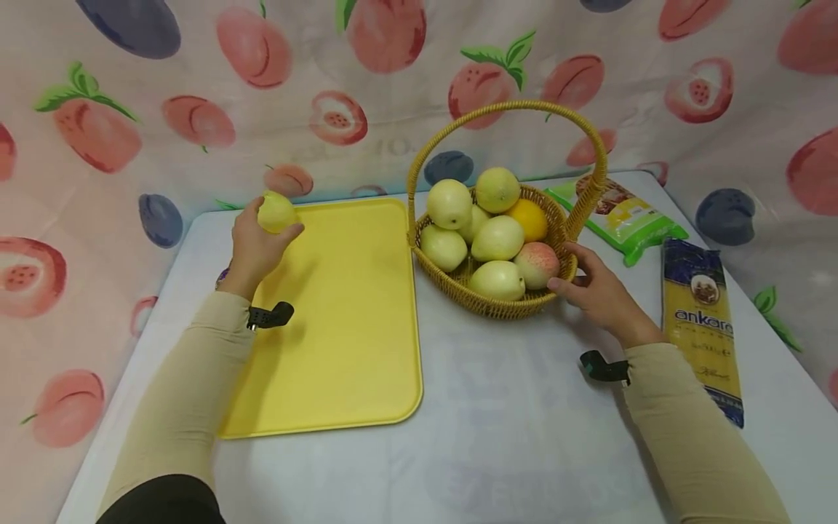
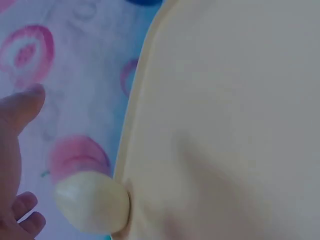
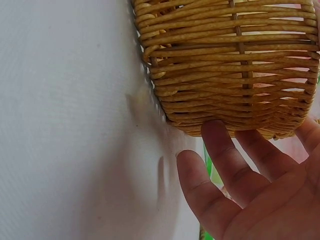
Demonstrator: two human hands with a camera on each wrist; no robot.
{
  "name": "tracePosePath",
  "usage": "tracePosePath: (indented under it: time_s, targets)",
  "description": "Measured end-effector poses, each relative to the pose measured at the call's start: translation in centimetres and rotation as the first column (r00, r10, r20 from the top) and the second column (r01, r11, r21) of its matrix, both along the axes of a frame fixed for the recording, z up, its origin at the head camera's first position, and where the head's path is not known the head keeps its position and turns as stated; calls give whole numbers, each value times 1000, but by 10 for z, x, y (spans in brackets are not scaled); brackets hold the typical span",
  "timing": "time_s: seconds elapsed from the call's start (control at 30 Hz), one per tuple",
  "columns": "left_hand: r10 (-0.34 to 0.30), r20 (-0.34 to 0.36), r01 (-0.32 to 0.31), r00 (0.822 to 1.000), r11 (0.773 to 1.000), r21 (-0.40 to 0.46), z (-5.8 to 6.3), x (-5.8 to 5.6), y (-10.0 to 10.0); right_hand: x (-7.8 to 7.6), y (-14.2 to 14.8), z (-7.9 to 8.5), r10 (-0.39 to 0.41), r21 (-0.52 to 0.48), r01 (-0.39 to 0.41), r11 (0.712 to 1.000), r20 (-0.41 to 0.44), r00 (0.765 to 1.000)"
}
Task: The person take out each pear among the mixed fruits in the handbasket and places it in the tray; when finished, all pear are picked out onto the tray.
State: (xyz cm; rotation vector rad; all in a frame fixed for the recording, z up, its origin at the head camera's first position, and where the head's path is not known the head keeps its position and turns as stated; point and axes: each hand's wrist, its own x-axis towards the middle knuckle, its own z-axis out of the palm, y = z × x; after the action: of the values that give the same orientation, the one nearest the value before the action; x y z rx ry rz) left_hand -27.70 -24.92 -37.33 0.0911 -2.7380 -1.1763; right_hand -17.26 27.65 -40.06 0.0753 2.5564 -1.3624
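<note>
At the far left corner of the yellow tray (image 1: 347, 306), a pale yellow-green fruit (image 1: 278, 212) sits against the rim. My left hand (image 1: 258, 244) is around this fruit (image 2: 92, 202), its thumb and fingers spread apart from it in the left wrist view. My right hand (image 1: 605, 298) holds the right side of the wicker basket (image 1: 507, 306), thumb over the rim and other fingers (image 3: 220, 150) along the outer wall. Inside the basket are several pale fruits (image 1: 497, 238), an orange (image 1: 527, 220) and a reddish peach (image 1: 537, 265).
Right of the basket lie a green food packet (image 1: 631, 218) and a blue-and-gold "ankara" packet (image 1: 703, 320). The basket's tall arched handle (image 1: 507, 106) rises over the fruit. A fruit-print cloth (image 1: 386, 160) hangs behind the white table (image 1: 511, 437).
</note>
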Motion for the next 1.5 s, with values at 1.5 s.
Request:
tracePosePath:
  time_s: [1.5]
  targets:
    - [-692,45,688,721,722,71,20,64,173,-2,1,-1,12,-19,-12,1000,-4,1000]
